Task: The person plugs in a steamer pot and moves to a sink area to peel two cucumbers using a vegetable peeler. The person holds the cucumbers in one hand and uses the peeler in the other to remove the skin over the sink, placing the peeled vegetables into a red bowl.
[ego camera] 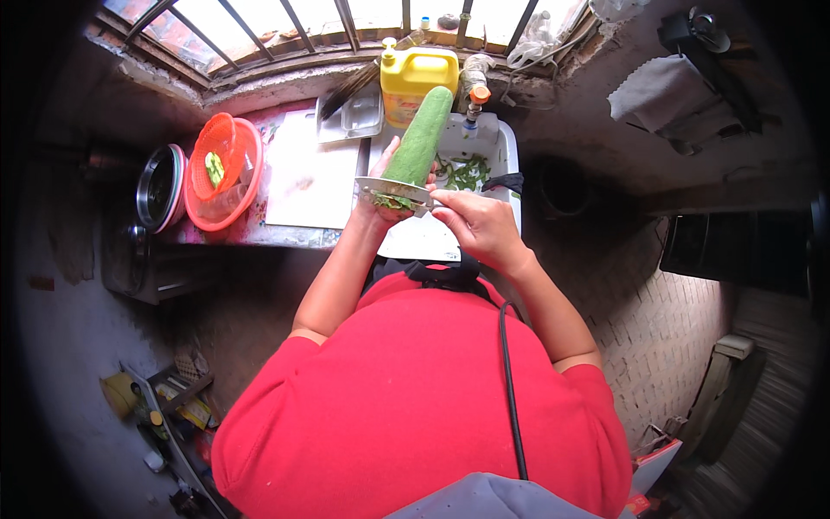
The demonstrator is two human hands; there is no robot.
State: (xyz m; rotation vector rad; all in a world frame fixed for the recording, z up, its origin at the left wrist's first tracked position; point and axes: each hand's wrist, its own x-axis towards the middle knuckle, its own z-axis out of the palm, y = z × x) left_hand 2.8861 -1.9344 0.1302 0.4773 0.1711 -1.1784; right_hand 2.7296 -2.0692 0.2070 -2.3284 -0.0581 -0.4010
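My left hand grips a long, thick green gourd from below, tilted up and away from me. In my right hand is a flat metal peeler, pinched at its right end between thumb and fingers. Its blade lies across the lower part of the gourd, and shreds of green peel gather at its near edge. Both hands are above the near part of a white sink. Green peelings lie farther back in it.
A black cloth hangs over the sink's right rim, near an orange-handled tap. Behind stand a yellow jug and a clear plastic tray. Leftward are a white cutting board, a red basin with a strainer basket, and stacked bowls.
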